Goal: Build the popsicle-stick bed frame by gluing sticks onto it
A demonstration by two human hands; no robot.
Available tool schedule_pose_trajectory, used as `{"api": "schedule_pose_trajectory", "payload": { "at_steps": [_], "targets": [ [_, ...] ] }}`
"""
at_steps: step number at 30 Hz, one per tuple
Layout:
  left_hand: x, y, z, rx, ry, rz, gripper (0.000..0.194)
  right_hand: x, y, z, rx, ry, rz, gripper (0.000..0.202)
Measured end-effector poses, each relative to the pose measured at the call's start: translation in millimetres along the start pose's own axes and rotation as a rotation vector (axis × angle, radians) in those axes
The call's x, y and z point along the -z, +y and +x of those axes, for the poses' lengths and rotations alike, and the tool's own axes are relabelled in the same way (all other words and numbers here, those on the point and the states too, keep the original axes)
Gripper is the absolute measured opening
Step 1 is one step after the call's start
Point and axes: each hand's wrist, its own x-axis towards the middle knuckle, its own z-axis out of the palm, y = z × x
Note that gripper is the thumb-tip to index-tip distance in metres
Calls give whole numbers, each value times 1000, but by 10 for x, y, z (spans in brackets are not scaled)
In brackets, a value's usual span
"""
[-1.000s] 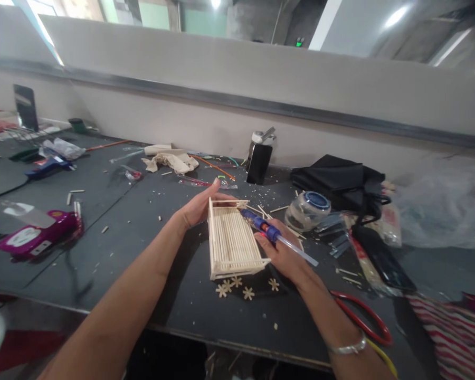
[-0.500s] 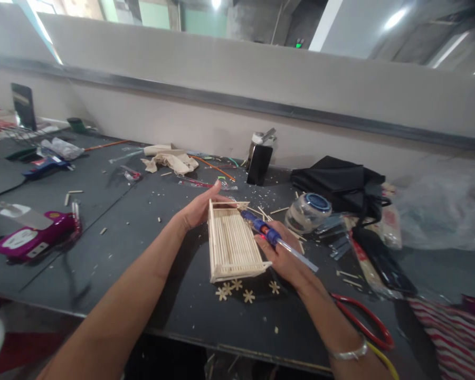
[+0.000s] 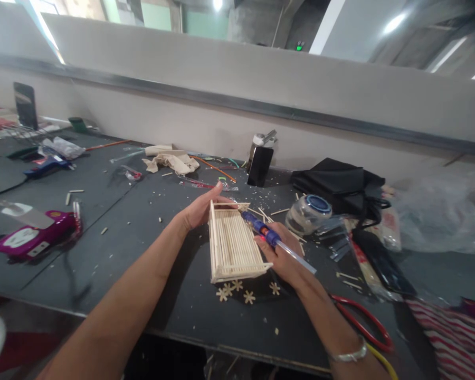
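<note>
A small frame of pale wooden sticks (image 3: 235, 243), with a slatted bed and raised ends, is tilted over the dark table. My left hand (image 3: 203, 207) grips its far left corner, thumb up and fingers partly hidden behind it. In my right hand (image 3: 283, 248) is a blue glue gun (image 3: 267, 232) with a clear glue stick out of its back and a small red light. Its nozzle points at the frame's far right corner; whether it touches cannot be seen. Several star-shaped wooden pieces (image 3: 249, 296) lie just below the frame's near end.
Right of my hand stand a clear jar (image 3: 309, 214) with a blue lid and a black bag (image 3: 338, 184). Red-handled scissors (image 3: 364, 322) lie by my right forearm. A phone (image 3: 260, 166) leans at the back. Farther left is a purple glue gun (image 3: 35, 235). Stick scraps litter the table.
Almost nothing differs. Both hands, the stick frame and the blue glue gun keep their places; the whole view has shifted very slightly.
</note>
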Motion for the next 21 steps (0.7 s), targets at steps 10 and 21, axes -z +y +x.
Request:
{"api": "schedule_pose_trajectory", "payload": {
  "at_steps": [10, 21],
  "targets": [
    [12, -6, 7, -7, -1, 9, 76, -16, 13, -7, 9, 12, -17, 22],
    [11, -3, 3, -10, -3, 34, 76, -6, 19, -12, 0, 13, -25, 25]
  ]
}}
